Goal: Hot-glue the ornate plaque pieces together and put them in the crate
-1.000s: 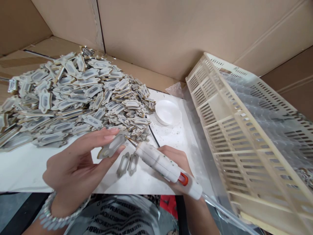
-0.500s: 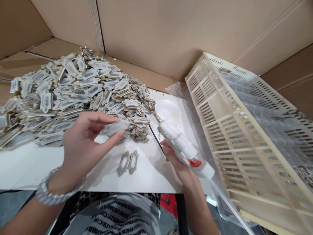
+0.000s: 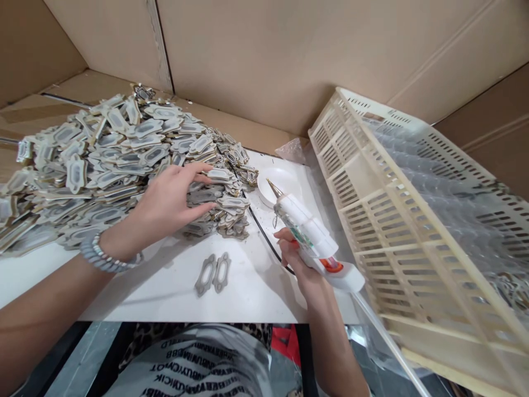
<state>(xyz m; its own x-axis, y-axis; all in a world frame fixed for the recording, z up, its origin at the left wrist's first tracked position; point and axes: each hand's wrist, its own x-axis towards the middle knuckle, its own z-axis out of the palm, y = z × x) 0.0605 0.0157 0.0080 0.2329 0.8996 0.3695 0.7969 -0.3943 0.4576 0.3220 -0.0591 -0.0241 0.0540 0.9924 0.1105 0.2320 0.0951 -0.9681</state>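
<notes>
My left hand (image 3: 176, 196) is over the front right part of a big pile of flat grey frame-shaped pieces (image 3: 149, 129), thumb and fingers spread apart around a few stacked ones. I see nothing gripped in it. My right hand (image 3: 303, 267) is wrapped around the handle of a white hot glue gun (image 3: 308, 226). A long glue stick (image 3: 388, 336) sticks out of the gun's rear, and its brass-coloured nozzle points up and left, over a white round dish (image 3: 289, 184). Two loose frame pieces (image 3: 212, 274) lie side by side on the white table (image 3: 252, 286) in front of me.
On the right a cream plastic crate (image 3: 372, 198) stands tilted, with clear plastic trays inside. Cardboard walls (image 3: 256, 66) enclose the back and sides. A black cord (image 3: 264, 234) runs across the table below the dish, and a scrap of clear plastic (image 3: 291, 150) lies behind it.
My left hand has moved forward and up to the pile; the grey frame piece pinched in it earlier is no longer between its fingers. The glue gun is still in my right hand, little moved.
</notes>
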